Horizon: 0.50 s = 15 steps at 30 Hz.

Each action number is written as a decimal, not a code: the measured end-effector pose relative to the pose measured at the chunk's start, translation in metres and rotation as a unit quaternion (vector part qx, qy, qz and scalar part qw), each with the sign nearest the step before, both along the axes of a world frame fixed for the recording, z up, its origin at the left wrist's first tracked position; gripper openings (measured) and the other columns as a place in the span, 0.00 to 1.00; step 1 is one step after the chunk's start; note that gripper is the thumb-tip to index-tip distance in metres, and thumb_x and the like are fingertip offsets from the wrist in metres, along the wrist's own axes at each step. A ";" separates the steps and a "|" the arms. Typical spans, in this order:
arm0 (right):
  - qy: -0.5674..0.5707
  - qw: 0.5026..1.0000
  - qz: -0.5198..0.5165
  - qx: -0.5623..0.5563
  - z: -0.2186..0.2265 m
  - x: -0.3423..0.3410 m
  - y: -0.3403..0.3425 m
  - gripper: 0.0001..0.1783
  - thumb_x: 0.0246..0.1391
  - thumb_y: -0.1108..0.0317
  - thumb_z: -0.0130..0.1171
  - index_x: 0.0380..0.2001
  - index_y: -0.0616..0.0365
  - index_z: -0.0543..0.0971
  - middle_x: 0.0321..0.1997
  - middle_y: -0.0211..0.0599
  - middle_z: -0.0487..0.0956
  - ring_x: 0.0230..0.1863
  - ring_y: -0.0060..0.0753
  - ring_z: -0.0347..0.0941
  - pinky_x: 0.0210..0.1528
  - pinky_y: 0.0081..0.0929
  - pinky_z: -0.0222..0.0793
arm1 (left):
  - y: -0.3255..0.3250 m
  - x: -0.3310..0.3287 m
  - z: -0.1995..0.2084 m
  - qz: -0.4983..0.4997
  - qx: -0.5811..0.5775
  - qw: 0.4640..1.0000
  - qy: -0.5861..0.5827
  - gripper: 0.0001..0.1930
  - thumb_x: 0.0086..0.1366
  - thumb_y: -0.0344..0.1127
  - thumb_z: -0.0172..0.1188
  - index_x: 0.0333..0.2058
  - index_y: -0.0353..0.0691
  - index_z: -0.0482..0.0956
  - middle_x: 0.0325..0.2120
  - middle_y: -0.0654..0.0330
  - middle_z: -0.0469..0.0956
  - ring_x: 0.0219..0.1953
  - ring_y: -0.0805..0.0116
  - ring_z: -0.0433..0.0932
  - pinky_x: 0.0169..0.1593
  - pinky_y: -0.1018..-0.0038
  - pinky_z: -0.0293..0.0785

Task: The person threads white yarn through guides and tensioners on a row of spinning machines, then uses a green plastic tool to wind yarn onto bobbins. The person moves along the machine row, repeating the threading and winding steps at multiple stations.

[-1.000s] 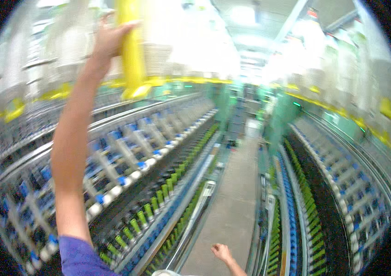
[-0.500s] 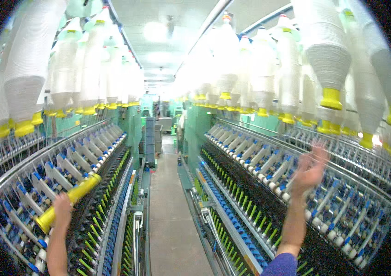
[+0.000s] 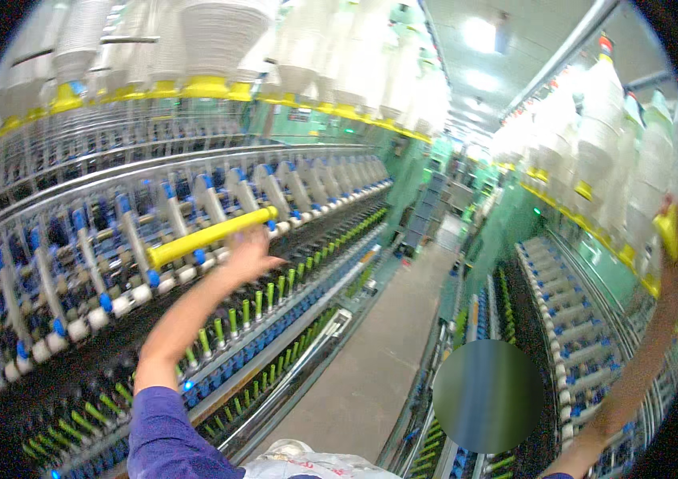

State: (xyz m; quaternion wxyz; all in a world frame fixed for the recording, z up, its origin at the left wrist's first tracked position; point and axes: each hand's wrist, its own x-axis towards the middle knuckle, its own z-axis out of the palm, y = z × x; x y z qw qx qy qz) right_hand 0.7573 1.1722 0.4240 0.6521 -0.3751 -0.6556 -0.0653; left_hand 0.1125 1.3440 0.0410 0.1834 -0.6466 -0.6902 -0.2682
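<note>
At far left, the spinning frame [image 3: 99, 263] runs away from me in rows: white roving bobbins [image 3: 219, 32] on yellow holders along the top, slanted arms with blue caps in the middle, green spindles [image 3: 275, 287] below. My left hand [image 3: 247, 255] is raised against the middle rows, arm extended from a purple sleeve [image 3: 167, 435]. A yellow tube [image 3: 207, 235] lies slanted, its near end low at left, its far end up at right. My left hand is at the tube's right portion, fingers blurred; I cannot tell whether they are closed around it or only touching it.

In the centre, the grey aisle floor [image 3: 387, 351] runs between the two machines. A white bag [image 3: 307, 463] shows at the lower edge.

At right, a second frame [image 3: 586, 351] carries its own white bobbins overhead. My right hand [image 3: 670, 239] is raised at the picture's rim, fingers closed around a short yellow piece [image 3: 666, 227] just under the bobbins.
</note>
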 end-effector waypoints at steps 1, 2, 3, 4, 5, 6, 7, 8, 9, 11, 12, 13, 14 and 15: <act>0.012 0.999 0.030 -0.017 -0.022 -0.012 0.024 0.21 0.51 0.62 0.51 0.47 0.61 0.72 0.45 0.43 0.76 0.48 0.46 0.70 0.48 0.39 0.67 | -0.007 0.031 0.010 -0.105 -0.098 0.985 -0.100 0.40 0.53 0.55 0.61 0.56 0.34 0.60 0.56 0.41 0.61 0.60 0.47 0.58 0.61 0.58 0.55; 0.036 0.995 0.072 -0.053 -0.049 -0.027 0.048 0.22 0.50 0.62 0.52 0.47 0.61 0.71 0.45 0.43 0.76 0.47 0.46 0.70 0.48 0.39 0.67 | -0.021 0.066 0.011 -0.207 -0.086 0.954 -0.197 0.41 0.54 0.51 0.62 0.59 0.35 0.56 0.60 0.43 0.55 0.62 0.52 0.56 0.63 0.63 0.54; 0.021 0.993 0.089 -0.069 -0.081 -0.045 0.071 0.23 0.49 0.62 0.54 0.47 0.61 0.71 0.45 0.43 0.76 0.47 0.46 0.70 0.48 0.38 0.67 | -0.031 0.098 0.018 -0.305 -0.048 0.931 -0.193 0.46 0.53 0.48 0.63 0.63 0.36 0.48 0.62 0.46 0.52 0.64 0.55 0.54 0.65 0.63 0.50; 0.019 0.987 0.140 -0.076 -0.115 -0.066 0.093 0.24 0.48 0.62 0.55 0.48 0.61 0.70 0.45 0.43 0.76 0.47 0.45 0.71 0.48 0.38 0.68 | -0.046 0.121 0.023 -0.420 -0.081 0.855 -0.293 0.51 0.52 0.46 0.65 0.65 0.39 0.39 0.64 0.50 0.50 0.65 0.57 0.50 0.66 0.61 0.45; 0.034 0.982 0.178 -0.050 -0.151 -0.092 0.113 0.25 0.47 0.62 0.56 0.48 0.61 0.70 0.45 0.43 0.76 0.47 0.45 0.71 0.47 0.38 0.68 | -0.059 0.142 0.033 -0.537 -0.097 0.742 -0.389 0.58 0.46 0.49 0.70 0.65 0.42 0.35 0.64 0.52 0.48 0.66 0.57 0.47 0.66 0.59 0.46; 0.046 0.973 0.221 -0.048 -0.188 -0.122 0.129 0.26 0.45 0.63 0.58 0.48 0.61 0.69 0.44 0.43 0.76 0.46 0.44 0.71 0.47 0.37 0.68 | -0.076 0.155 0.041 -0.598 -0.084 0.667 -0.437 0.64 0.40 0.50 0.75 0.65 0.45 0.34 0.65 0.53 0.46 0.67 0.57 0.46 0.65 0.60 0.47; 0.056 0.961 0.265 -0.061 -0.224 -0.155 0.142 0.27 0.44 0.63 0.59 0.49 0.61 0.68 0.44 0.43 0.76 0.46 0.44 0.71 0.47 0.37 0.69 | -0.094 0.164 0.050 -0.614 -0.075 0.629 -0.471 0.64 0.40 0.45 0.75 0.65 0.43 0.32 0.65 0.53 0.44 0.66 0.56 0.47 0.65 0.60 0.48; 0.062 0.945 0.307 -0.088 -0.258 -0.190 0.149 0.28 0.43 0.63 0.60 0.49 0.61 0.68 0.44 0.44 0.76 0.46 0.44 0.72 0.46 0.37 0.69 | -0.113 0.168 0.058 -0.659 -0.043 0.579 -0.479 0.65 0.40 0.41 0.75 0.65 0.42 0.30 0.65 0.53 0.43 0.65 0.55 0.49 0.65 0.59 0.48; 0.065 0.927 0.351 -0.115 -0.290 -0.228 0.151 0.30 0.42 0.63 0.61 0.49 0.62 0.67 0.44 0.44 0.76 0.46 0.43 0.72 0.46 0.36 0.69 | -0.135 0.166 0.062 -0.598 0.002 0.676 -0.430 0.66 0.38 0.41 0.76 0.65 0.42 0.30 0.65 0.53 0.44 0.65 0.55 0.50 0.65 0.59 0.48; 0.060 0.886 0.428 -0.167 -0.341 -0.303 0.138 0.32 0.40 0.64 0.64 0.50 0.62 0.66 0.44 0.44 0.76 0.45 0.43 0.72 0.46 0.36 0.70 | -0.183 0.154 0.060 -0.476 0.106 0.773 -0.406 0.66 0.34 0.39 0.77 0.64 0.40 0.35 0.62 0.52 0.49 0.64 0.55 0.52 0.66 0.58 0.48; 0.051 0.864 0.464 -0.189 -0.358 -0.339 0.125 0.34 0.39 0.64 0.65 0.50 0.62 0.66 0.44 0.44 0.76 0.45 0.42 0.73 0.45 0.35 0.70 | -0.206 0.140 0.058 -0.407 0.087 0.783 -0.462 0.63 0.33 0.40 0.77 0.64 0.39 0.41 0.61 0.52 0.52 0.62 0.56 0.54 0.65 0.57 0.51; 0.041 0.839 0.501 -0.207 -0.371 -0.373 0.105 0.35 0.38 0.64 0.66 0.51 0.62 0.65 0.44 0.44 0.76 0.45 0.42 0.73 0.45 0.35 0.70 | -0.231 0.126 0.057 -0.358 0.131 0.812 -0.442 0.61 0.33 0.40 0.77 0.63 0.38 0.44 0.60 0.52 0.54 0.62 0.58 0.55 0.65 0.57 0.53; 0.030 0.814 0.537 -0.219 -0.376 -0.405 0.086 0.37 0.36 0.65 0.68 0.51 0.62 0.64 0.44 0.44 0.76 0.44 0.41 0.73 0.45 0.35 0.70 | -0.249 0.114 0.058 -0.300 0.162 0.796 -0.500 0.61 0.34 0.41 0.77 0.63 0.38 0.43 0.59 0.50 0.55 0.61 0.58 0.57 0.64 0.57 0.54; 0.021 0.791 0.571 -0.220 -0.375 -0.435 0.064 0.38 0.35 0.65 0.69 0.52 0.62 0.64 0.44 0.44 0.76 0.44 0.41 0.73 0.44 0.34 0.71 | -0.267 0.101 0.062 -0.232 0.236 0.820 -0.467 0.60 0.36 0.41 0.76 0.63 0.38 0.42 0.58 0.49 0.56 0.61 0.57 0.58 0.63 0.59 0.55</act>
